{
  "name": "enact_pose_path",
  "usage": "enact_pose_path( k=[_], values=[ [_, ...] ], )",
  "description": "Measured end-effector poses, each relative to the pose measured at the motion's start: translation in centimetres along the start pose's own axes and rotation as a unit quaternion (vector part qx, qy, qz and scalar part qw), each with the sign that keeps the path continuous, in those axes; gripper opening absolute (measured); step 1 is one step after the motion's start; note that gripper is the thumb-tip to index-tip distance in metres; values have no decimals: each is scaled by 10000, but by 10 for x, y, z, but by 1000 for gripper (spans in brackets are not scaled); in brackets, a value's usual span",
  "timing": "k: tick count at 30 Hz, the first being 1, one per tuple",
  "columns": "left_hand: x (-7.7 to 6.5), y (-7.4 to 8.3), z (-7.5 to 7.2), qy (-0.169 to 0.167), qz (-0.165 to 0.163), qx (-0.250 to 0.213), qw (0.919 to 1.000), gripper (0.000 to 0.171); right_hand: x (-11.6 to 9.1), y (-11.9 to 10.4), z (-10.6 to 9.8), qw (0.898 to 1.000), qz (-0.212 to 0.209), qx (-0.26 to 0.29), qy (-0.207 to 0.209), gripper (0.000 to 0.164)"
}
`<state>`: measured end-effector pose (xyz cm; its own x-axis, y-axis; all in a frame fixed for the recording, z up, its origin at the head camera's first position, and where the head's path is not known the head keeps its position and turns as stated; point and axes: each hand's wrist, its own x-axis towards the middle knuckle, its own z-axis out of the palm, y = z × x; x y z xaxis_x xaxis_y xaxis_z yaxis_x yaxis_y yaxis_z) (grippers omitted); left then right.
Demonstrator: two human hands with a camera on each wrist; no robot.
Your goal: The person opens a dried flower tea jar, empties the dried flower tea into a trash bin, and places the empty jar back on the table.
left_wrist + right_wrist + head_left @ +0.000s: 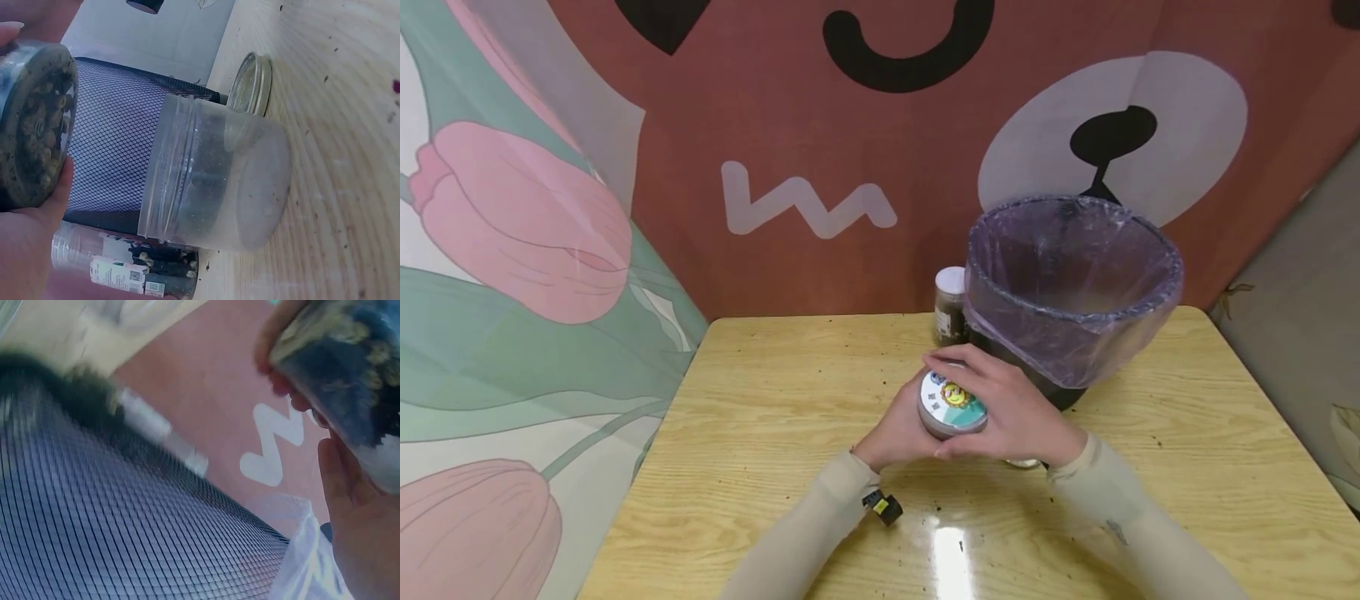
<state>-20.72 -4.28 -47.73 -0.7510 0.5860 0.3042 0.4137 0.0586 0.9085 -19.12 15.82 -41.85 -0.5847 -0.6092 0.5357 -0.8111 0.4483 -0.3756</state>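
Both hands are around a clear jar (951,417) whose white lid carries a cartoon sun. My left hand (897,429) grips the jar from the left side. From the right, my right hand (1018,404) holds it near the lid, fingers on the far side and thumb at the front. Dark and pale pieces show through the wall of the held jar (350,369) in the right wrist view. Below it, an uncapped clear jar (212,175) stands upright on the table, mostly hidden by the hands in the head view. A gold-rimmed lid (251,84) lies beside that jar.
A black mesh bin (112,137) with a purple plastic liner (1075,333) stands just beyond the right hand. Another white-lidded jar (950,308) is close against its left side. Dark crumbs are scattered over the wooden table (775,400), which ends at a printed cloth backdrop.
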Motion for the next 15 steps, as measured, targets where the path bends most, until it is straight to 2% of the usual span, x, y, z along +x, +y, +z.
enact_pose_path(
  k=[4, 9, 15],
  values=[
    [1, 1, 2, -23, -75, -21, 10000, 108, 0, 0, 4, 9992, -59, -286, 255, 86],
    [0, 3, 4, -117, -171, -36, 9998, 102, 1, 2, 6, 9983, -159, 425, 355, 67],
    [2, 6, 5, -512, -81, -139, 9986, 89, 2, 8, 1, 9923, -376, 1183, 15, 60]
  ],
)
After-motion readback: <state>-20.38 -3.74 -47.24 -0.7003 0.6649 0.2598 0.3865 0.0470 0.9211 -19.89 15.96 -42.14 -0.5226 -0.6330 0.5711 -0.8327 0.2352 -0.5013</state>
